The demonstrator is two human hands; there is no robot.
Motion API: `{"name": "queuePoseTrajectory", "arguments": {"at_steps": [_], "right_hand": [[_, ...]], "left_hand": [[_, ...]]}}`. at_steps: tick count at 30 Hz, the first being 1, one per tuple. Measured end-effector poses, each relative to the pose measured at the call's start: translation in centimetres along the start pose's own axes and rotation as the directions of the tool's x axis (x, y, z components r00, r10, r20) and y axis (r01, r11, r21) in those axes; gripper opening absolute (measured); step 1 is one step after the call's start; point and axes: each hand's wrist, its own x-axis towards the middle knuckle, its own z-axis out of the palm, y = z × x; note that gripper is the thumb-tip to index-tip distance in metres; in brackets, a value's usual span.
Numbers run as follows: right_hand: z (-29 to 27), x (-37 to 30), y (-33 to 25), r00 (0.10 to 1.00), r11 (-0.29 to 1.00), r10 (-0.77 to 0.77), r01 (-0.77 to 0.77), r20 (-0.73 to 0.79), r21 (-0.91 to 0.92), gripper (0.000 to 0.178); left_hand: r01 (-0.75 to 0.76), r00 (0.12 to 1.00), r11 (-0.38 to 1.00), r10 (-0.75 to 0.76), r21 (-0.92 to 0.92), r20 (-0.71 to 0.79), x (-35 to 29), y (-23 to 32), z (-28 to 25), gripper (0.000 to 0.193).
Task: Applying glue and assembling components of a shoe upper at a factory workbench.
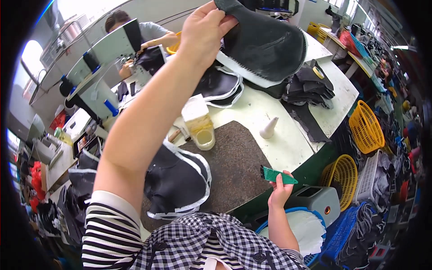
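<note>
My left hand [204, 33] is raised at the top, its fingers pinching the upper edge of a black leather piece [265, 40]. The piece looks like a shoe upper with a white stitched border, and it hangs over the table. Low on the right, my right hand [280, 193] grips a flat green brush [278, 175] with a dark tip. Another black upper piece with white edging [175, 180] lies near my body at the left of a rough brown board [234, 166]. Beyond the board stand a glue-stained pot [204, 137] and a white cone-shaped bottle [268, 129].
A pile of dark pieces [310, 87] with a tape roll [318, 72] lies at the far right of the white table [288, 144]. Across the table a person [153, 33] works at a sewing machine. Yellow baskets [366, 128] and a blue-rimmed tub [321, 218] stand on the right.
</note>
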Motion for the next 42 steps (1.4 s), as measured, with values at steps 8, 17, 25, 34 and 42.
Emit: {"name": "queuePoseTrajectory", "arguments": {"at_steps": [8, 17, 25, 34, 42], "right_hand": [[-3.5, 0.5, 1.9, 0.987, 0.999, 0.048, -0.049, -0.155, -0.002, 0.027], [-4.5, 0.7, 2.4, 0.972, 0.996, 0.09, -0.088, -0.216, 0.019, 0.029], [3.0, -0.5, 0.9, 0.986, 0.984, 0.152, -0.145, -0.064, 0.098, 0.032], [8.9, -7.1, 2.0, 0.796, 0.952, -0.255, 0.305, 0.549, 0.001, 0.019], [12.8, -7.7, 1.4, 0.518, 0.767, -0.557, 0.622, 0.649, 0.162, 0.017]], "left_hand": [[0.327, 0.914, 0.927, -0.26, 0.185, -0.31, -1.7, -20.7, -2.4, 0.031], [0.695, 0.717, 0.478, -0.413, 0.536, -0.562, -12.8, -28.0, -9.8, 0.032], [0.352, 0.568, 0.086, -0.811, 0.932, -0.14, -32.9, -10.6, -2.3, 0.038], [0.466, 0.557, 0.359, -0.829, 0.809, 0.047, -38.1, -5.8, 1.6, 0.032], [0.511, 0.709, 0.541, -0.704, 0.668, 0.027, -39.2, 0.9, 0.3, 0.043]]}}
